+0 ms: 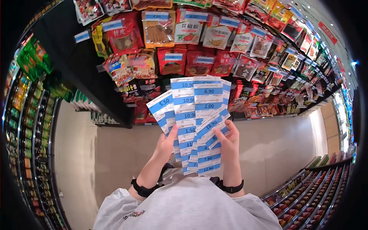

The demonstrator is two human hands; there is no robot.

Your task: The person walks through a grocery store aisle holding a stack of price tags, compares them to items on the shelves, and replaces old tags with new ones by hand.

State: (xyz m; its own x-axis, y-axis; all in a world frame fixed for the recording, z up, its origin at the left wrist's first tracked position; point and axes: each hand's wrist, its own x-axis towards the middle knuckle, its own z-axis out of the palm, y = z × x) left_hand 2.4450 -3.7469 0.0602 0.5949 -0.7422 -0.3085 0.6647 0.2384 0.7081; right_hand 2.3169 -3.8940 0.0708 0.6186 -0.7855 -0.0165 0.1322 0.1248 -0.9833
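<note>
A fan of blue-and-white price label strips (209, 97) is spread in front of my body, held between both hands. My left hand (165, 145) grips the strips along their left edge, thumb on top. On the right side, my right hand (229, 140) pinches a shorter, slanted price label strip (212, 124) reading 18.90 that lies over the longer ones. Printed prices such as 6.90, 2.00 and 12.90 show on the strips. The fingers beneath the strips are partly hidden.
Ahead hangs a rack of packaged spices, among them a red packet (123, 34), with blue price tags (156, 16) on the hooks. Shelves of jars (32, 142) line the left. Lower right stands a tiered shelf (318, 191) of goods. Pale floor (264, 149) lies between.
</note>
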